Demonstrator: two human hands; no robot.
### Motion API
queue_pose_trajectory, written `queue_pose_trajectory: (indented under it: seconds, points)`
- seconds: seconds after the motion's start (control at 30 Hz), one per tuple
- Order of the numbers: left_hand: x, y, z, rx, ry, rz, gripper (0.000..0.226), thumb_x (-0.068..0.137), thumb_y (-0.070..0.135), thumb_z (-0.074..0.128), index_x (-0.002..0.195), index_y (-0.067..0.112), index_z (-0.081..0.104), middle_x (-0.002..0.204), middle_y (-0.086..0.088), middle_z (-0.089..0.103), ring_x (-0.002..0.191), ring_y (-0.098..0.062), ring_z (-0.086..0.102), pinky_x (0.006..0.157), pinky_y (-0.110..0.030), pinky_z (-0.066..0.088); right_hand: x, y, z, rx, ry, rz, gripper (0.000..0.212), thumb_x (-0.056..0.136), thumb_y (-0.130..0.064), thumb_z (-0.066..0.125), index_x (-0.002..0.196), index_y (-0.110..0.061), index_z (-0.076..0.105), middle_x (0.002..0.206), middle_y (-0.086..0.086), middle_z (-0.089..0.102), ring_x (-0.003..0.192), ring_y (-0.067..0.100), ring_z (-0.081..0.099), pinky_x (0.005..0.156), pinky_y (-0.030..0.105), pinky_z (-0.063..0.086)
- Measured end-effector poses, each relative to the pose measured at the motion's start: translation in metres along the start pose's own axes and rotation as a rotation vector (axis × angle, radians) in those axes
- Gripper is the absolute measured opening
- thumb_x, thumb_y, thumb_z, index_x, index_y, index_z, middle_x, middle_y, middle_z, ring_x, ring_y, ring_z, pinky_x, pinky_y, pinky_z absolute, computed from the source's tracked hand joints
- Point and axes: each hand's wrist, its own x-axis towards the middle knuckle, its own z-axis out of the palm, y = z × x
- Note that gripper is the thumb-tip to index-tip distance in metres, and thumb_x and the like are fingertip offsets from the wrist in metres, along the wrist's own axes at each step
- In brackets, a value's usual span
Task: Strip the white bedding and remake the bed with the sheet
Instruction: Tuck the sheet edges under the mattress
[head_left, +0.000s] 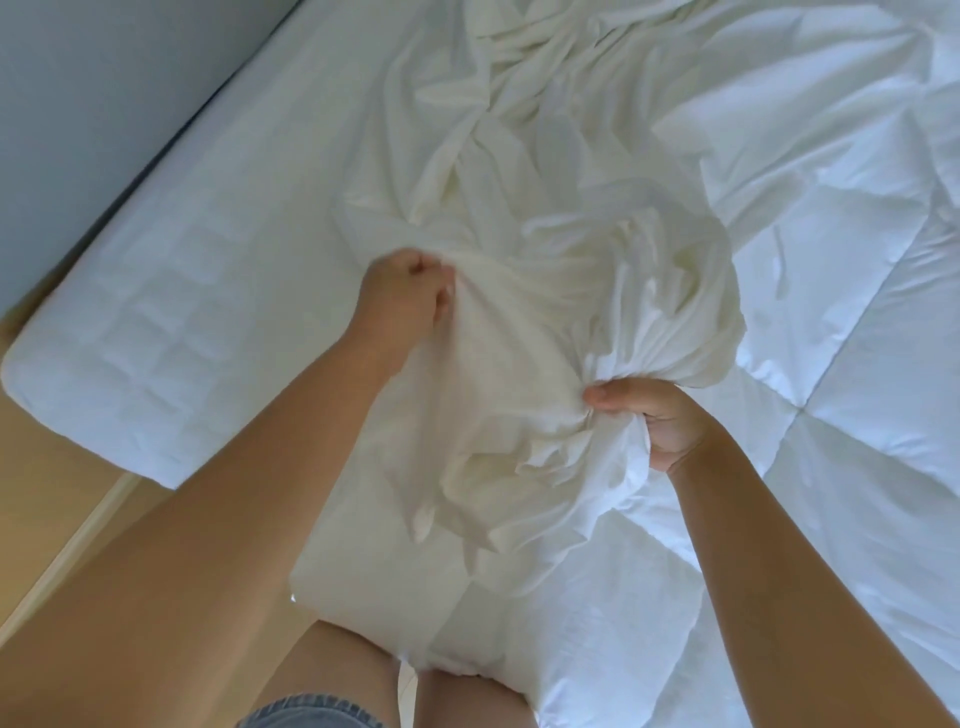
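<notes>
A cream-white sheet (540, 291) lies bunched and wrinkled across the middle of the bed, trailing toward the far end. My left hand (410, 291) grips a fold of the sheet at its left edge. At the near right of the bunch, my right hand (649, 415) clutches a gathered wad of the same sheet. Between my hands the cloth hangs lifted off the bed, draping down over the near edge. A white quilted duvet (831, 260) covers the right side of the bed, partly under the sheet.
The mattress (171, 312) in its white quilted cover shows bare on the left, its corner near the wooden floor (57, 499). A grey wall (78, 104) runs along the left side. My legs stand against the bed's near edge.
</notes>
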Motion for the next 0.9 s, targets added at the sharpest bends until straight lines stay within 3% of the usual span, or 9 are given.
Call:
queue_pose_trajectory:
  seconds: [0.13, 0.23, 0.3, 0.37, 0.47, 0.53, 0.63, 0.83, 0.9]
  points:
    - [0.042, 0.049, 0.012, 0.082, 0.089, 0.264, 0.029, 0.087, 0.009, 0.054, 0.061, 0.020, 0.048, 0.059, 0.005, 0.054, 0.064, -0.018, 0.057, 0.064, -0.033, 0.051, 0.005, -0.005, 0.000, -0.038, 0.010, 0.057, 0.033, 0.052, -0.017, 0.074, 0.085, -0.015, 0.078, 0.086, 0.008, 0.073, 0.081, 0.025, 0.071, 0.070, 0.036, 0.057]
    - [0.052, 0.055, 0.034, 0.261, 0.044, 0.394, 0.026, 0.093, 0.015, 0.050, 0.069, 0.024, 0.047, 0.071, 0.008, 0.052, 0.082, -0.020, 0.057, 0.082, -0.035, 0.047, 0.012, -0.009, 0.004, -0.048, 0.029, 0.036, 0.033, 0.053, -0.018, 0.075, 0.086, -0.015, 0.077, 0.086, 0.008, 0.073, 0.080, 0.027, 0.070, 0.074, 0.040, 0.057]
    - [0.050, 0.041, 0.039, 0.277, -0.083, 0.328, 0.007, 0.095, 0.023, 0.050, 0.091, 0.022, 0.055, 0.091, 0.005, 0.058, 0.096, -0.020, 0.057, 0.088, -0.031, 0.045, 0.014, -0.006, 0.006, -0.033, 0.056, 0.017, 0.027, 0.056, -0.017, 0.074, 0.082, -0.014, 0.077, 0.082, 0.008, 0.072, 0.077, 0.026, 0.069, 0.078, 0.041, 0.055]
    - [0.048, 0.011, 0.028, 0.340, -0.098, 0.171, 0.043, 0.089, 0.040, 0.057, 0.126, 0.020, 0.048, 0.124, 0.000, 0.053, 0.118, -0.022, 0.051, 0.097, -0.030, 0.040, 0.014, 0.001, 0.007, 0.035, 0.108, -0.036, 0.017, 0.061, -0.012, 0.068, 0.075, -0.013, 0.077, 0.075, 0.007, 0.072, 0.072, 0.024, 0.070, 0.073, 0.036, 0.058]
    - [0.026, -0.044, -0.002, 0.279, 0.041, -0.193, 0.089, 0.075, 0.064, 0.063, 0.144, 0.017, 0.033, 0.146, -0.008, 0.040, 0.131, -0.026, 0.041, 0.108, -0.039, 0.034, 0.014, 0.008, 0.005, 0.160, 0.189, -0.129, 0.016, 0.064, -0.011, 0.061, 0.067, -0.012, 0.076, 0.070, 0.007, 0.072, 0.069, 0.022, 0.071, 0.064, 0.032, 0.057]
    - [0.008, -0.070, -0.017, -0.085, -0.190, -0.440, 0.081, 0.070, 0.070, 0.061, 0.135, 0.023, 0.050, 0.135, -0.001, 0.055, 0.119, -0.020, 0.054, 0.100, -0.038, 0.041, 0.016, 0.010, 0.004, 0.192, 0.209, -0.154, 0.016, 0.064, -0.010, 0.060, 0.066, -0.011, 0.076, 0.070, 0.007, 0.071, 0.069, 0.023, 0.071, 0.062, 0.032, 0.057]
    - [0.000, -0.078, -0.030, -0.279, -0.349, -0.454, 0.050, 0.079, 0.052, 0.063, 0.113, 0.017, 0.067, 0.112, -0.004, 0.070, 0.099, -0.017, 0.067, 0.089, -0.036, 0.050, 0.020, 0.010, 0.006, 0.171, 0.195, -0.172, 0.019, 0.066, -0.011, 0.058, 0.070, -0.011, 0.077, 0.074, 0.007, 0.073, 0.073, 0.023, 0.071, 0.065, 0.033, 0.057]
    - [0.020, -0.039, -0.053, -0.083, 0.184, 0.015, 0.005, 0.083, 0.016, 0.069, 0.087, 0.014, 0.065, 0.066, 0.007, 0.064, 0.060, -0.006, 0.057, 0.058, -0.020, 0.046, 0.029, 0.003, 0.014, -0.034, 0.167, -0.058, 0.021, 0.067, -0.018, 0.067, 0.084, -0.014, 0.078, 0.088, 0.008, 0.074, 0.085, 0.025, 0.071, 0.074, 0.034, 0.056]
    - [0.026, -0.017, -0.068, 0.103, 0.318, 0.219, 0.018, 0.086, 0.019, 0.064, 0.070, 0.018, 0.055, 0.059, 0.010, 0.051, 0.057, -0.007, 0.045, 0.055, -0.022, 0.039, 0.033, 0.001, 0.018, -0.081, 0.174, -0.007, 0.021, 0.065, -0.019, 0.070, 0.084, -0.015, 0.077, 0.087, 0.008, 0.073, 0.082, 0.026, 0.071, 0.068, 0.032, 0.056]
